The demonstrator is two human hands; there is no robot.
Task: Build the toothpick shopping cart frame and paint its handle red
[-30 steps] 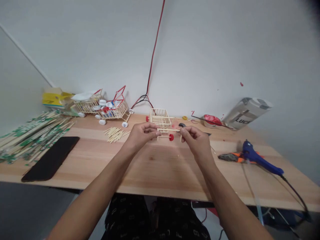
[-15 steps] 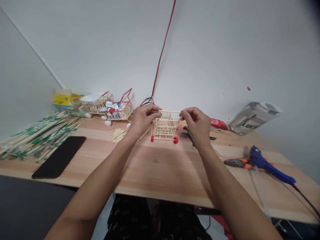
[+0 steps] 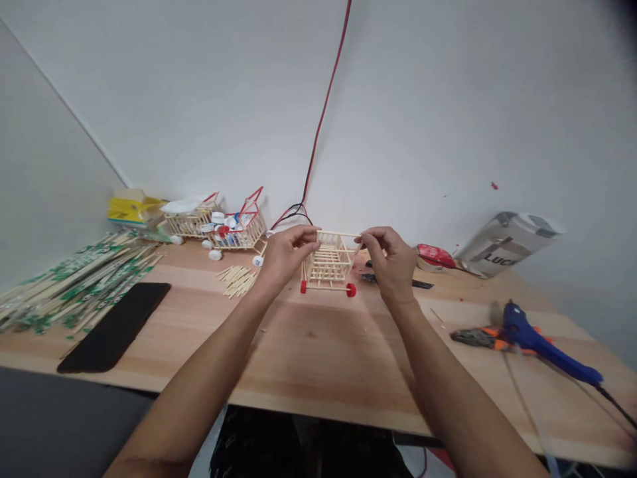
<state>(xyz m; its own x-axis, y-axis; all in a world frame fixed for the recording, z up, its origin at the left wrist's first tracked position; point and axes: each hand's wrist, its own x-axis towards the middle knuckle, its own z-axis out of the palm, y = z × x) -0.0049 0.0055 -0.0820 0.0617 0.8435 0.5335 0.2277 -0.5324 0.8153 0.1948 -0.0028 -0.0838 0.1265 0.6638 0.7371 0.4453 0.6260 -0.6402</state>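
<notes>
The left hand (image 3: 288, 255) and right hand (image 3: 391, 262) each have thumb and fingertips pinched on an end of a thin stick frame (image 3: 340, 234), its bar level between them. Beneath and around it stands a stick cart (image 3: 328, 271) with red wheels, mid-table; whether the frame touches it cannot be told.

At far right a silvery pack (image 3: 510, 242) leans on the wall, lettered "LUC" with a further letter partly hidden. Near right, a blue glue gun (image 3: 547, 352) lies over pliers (image 3: 475, 338), no brand readable. At left, the green print on wrapped chopsticks (image 3: 84, 285) and the marks on a yellow box (image 3: 132, 209) are too small to read.
</notes>
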